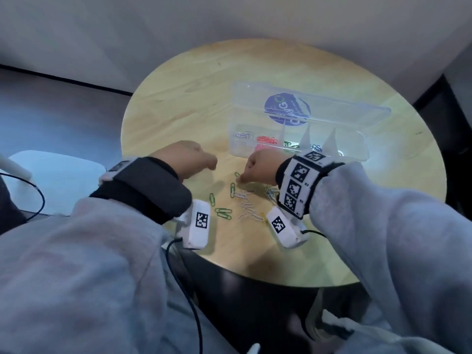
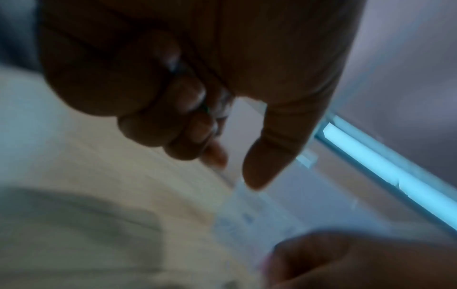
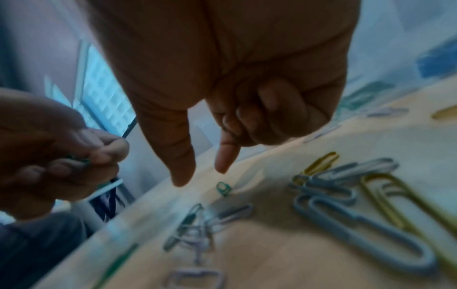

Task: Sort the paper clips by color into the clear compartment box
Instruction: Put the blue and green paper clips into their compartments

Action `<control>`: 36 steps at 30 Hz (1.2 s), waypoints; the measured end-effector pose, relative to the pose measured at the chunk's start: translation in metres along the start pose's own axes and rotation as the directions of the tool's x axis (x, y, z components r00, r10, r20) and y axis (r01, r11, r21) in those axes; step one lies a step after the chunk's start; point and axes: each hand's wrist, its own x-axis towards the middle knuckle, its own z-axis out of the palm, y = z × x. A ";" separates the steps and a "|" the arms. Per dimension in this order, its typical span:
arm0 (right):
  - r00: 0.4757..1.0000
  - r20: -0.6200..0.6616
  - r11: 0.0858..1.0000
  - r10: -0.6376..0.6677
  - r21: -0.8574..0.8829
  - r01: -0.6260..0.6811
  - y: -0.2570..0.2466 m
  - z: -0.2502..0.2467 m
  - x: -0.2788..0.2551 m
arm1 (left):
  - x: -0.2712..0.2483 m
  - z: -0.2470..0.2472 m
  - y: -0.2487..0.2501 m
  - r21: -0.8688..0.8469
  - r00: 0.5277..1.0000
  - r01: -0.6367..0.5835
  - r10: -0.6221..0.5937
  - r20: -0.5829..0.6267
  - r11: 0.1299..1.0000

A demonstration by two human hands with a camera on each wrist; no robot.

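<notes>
The clear compartment box [image 1: 234,146] stands open at the back right of the round wooden table [image 1: 178,103], with white [image 1: 244,135], red [image 1: 267,140], green [image 1: 290,145] and blue clips [image 1: 316,147] in separate compartments. Loose green clips [image 1: 222,213], white clips [image 1: 246,205], blue clips [image 3: 358,230] and yellow clips [image 3: 395,197] lie in front of the box. My left hand [image 1: 204,160] holds green clips [image 3: 81,160] in its curled fingers. My right hand [image 3: 201,176] hovers just above a small green clip [image 3: 223,188], thumb and forefinger straight and apart, the other fingers curled.
The box's lid [image 1: 319,103] lies back behind it with a round purple sticker. A white seat [image 1: 56,180] and a black cable [image 1: 42,198] are off the table's left edge. The wall runs close behind the table.
</notes>
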 end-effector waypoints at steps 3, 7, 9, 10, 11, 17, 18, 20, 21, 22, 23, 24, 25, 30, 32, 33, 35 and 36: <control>0.999 -0.032 0.996 0.009 -0.085 -0.012 -0.005 0.008 0.010 | 0.003 0.008 -0.010 0.419 0.999 0.035 -0.043 0.011 0.907; 0.999 -0.038 0.992 0.004 -0.124 -0.009 -0.015 0.013 0.016 | 0.009 0.021 -0.012 0.448 0.996 0.071 -0.085 0.012 0.891; 1.000 -0.026 0.988 0.001 -0.155 -0.005 -0.019 0.017 0.016 | 0.011 0.026 -0.010 0.462 0.997 0.074 -0.082 -0.004 0.884; 0.999 -0.031 0.986 -0.007 -0.167 0.001 -0.020 0.018 0.017 | 0.012 0.029 -0.009 0.473 0.997 0.070 -0.079 0.000 0.878; 0.999 -0.040 0.985 -0.011 -0.173 0.004 -0.021 0.019 0.017 | 0.012 0.032 -0.009 0.487 0.997 0.060 -0.072 0.006 0.872; 0.998 -0.042 0.995 0.047 -0.090 -0.051 -0.020 0.019 0.023 | 0.014 0.041 -0.010 0.534 0.999 -0.028 0.004 0.046 0.845; 0.998 -0.041 0.996 0.047 -0.079 -0.050 -0.019 0.019 0.023 | 0.013 0.040 -0.011 0.525 0.998 -0.045 0.017 0.057 0.850; 0.998 -0.036 0.997 0.046 -0.062 -0.048 -0.019 0.019 0.024 | 0.012 0.041 -0.013 0.507 0.995 -0.080 0.042 0.086 0.858; 0.999 -0.028 0.997 0.042 -0.058 -0.043 -0.018 0.019 0.024 | 0.011 0.042 -0.013 0.502 0.993 -0.096 0.052 0.101 0.859; 0.999 -0.022 0.998 0.037 -0.055 -0.038 -0.018 0.020 0.024 | 0.010 0.042 -0.014 0.502 0.991 -0.113 0.063 0.115 0.858; 0.999 -0.016 0.998 0.033 -0.056 -0.034 -0.017 0.020 0.023 | 0.010 0.043 -0.014 0.506 0.989 -0.128 0.072 0.128 0.853; 0.999 -0.012 0.997 0.030 -0.064 -0.031 -0.016 0.020 0.023 | 0.009 0.043 -0.014 0.510 0.987 -0.140 0.080 0.138 0.848; 0.999 -0.004 0.997 0.032 -0.073 -0.032 -0.015 0.020 0.022 | 0.008 0.044 -0.014 0.514 0.985 -0.151 0.085 0.149 0.845; 0.999 -0.009 0.999 0.036 -0.004 -0.036 -0.004 0.018 0.020 | 0.007 0.051 -0.013 0.535 0.972 -0.195 0.087 0.220 0.822; 0.999 -0.026 0.998 0.031 0.063 -0.029 0.002 0.017 0.018 | 0.007 0.054 -0.011 0.548 0.971 -0.205 0.098 0.219 0.811; 0.999 -0.028 0.996 0.029 0.090 -0.027 0.004 0.016 0.016 | 0.007 0.055 -0.010 0.547 0.971 -0.210 0.107 0.216 0.811; 0.999 -0.024 0.993 0.023 0.116 -0.020 0.008 0.014 0.011 | 0.007 0.057 -0.009 0.538 0.971 -0.215 0.118 0.209 0.815; 1.000 -0.020 0.993 0.019 0.121 -0.016 0.010 0.012 0.009 | 0.007 0.057 -0.009 0.534 0.971 -0.215 0.121 0.205 0.818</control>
